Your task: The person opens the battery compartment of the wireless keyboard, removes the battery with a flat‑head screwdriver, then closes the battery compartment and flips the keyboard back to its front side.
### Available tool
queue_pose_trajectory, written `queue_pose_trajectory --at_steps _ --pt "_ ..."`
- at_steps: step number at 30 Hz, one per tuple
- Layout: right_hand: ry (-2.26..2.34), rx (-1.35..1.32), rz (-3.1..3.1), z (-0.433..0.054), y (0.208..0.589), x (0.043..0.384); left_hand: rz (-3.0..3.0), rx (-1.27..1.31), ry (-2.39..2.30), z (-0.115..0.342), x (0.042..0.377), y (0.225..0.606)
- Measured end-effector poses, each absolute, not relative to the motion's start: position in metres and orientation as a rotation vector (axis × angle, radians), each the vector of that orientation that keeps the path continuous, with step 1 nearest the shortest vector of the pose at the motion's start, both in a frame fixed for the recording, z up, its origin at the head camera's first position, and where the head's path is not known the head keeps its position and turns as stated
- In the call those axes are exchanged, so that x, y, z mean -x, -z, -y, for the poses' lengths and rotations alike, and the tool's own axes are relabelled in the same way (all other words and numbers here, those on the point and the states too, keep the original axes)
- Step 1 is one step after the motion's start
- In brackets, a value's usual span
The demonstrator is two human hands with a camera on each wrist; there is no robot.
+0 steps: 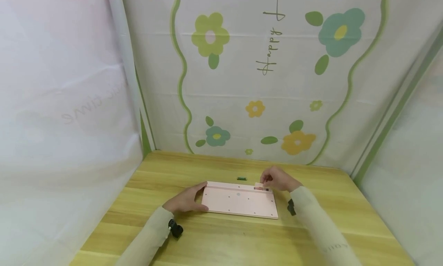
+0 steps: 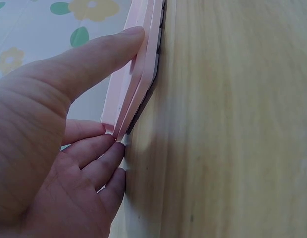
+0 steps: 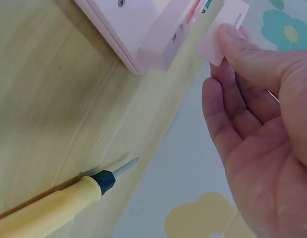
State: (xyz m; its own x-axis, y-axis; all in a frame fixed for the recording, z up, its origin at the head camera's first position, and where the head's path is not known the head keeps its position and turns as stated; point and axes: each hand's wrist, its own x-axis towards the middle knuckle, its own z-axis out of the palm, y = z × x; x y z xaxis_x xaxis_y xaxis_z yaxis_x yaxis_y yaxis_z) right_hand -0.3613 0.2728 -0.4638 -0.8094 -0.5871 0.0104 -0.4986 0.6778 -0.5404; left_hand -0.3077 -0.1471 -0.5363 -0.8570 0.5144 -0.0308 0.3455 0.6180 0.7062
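Note:
A pink keyboard (image 1: pixel 238 200) lies with its screwed back facing up; in the left wrist view dark keys show beneath it. My left hand (image 1: pixel 185 200) holds its left end, thumb at the near corner and fingers at the far one. My right hand (image 3: pixel 262 109) pinches a small pink battery cover (image 3: pixel 223 34) between thumb and fingers. It is just above the uncovered battery compartment (image 1: pixel 260 188) at the keyboard's far right, where something reddish shows inside. A green battery (image 1: pixel 242 178) lies on the table behind the keyboard.
A screwdriver (image 3: pixel 59 206) with a yellow handle lies on the wooden table (image 1: pixel 221 241), near my right hand in the right wrist view. A flowered cloth (image 1: pixel 235 85) hangs behind the table's far edge, with pale cloth at both sides.

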Motion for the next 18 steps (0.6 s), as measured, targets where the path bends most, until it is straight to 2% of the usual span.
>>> queue_pose_trajectory --at_steps 18 --pt "0.800 0.789 -2.686 -0.268 0.473 0.361 -2.622 -0.688 -1.062 0.146 0.303 0.533"
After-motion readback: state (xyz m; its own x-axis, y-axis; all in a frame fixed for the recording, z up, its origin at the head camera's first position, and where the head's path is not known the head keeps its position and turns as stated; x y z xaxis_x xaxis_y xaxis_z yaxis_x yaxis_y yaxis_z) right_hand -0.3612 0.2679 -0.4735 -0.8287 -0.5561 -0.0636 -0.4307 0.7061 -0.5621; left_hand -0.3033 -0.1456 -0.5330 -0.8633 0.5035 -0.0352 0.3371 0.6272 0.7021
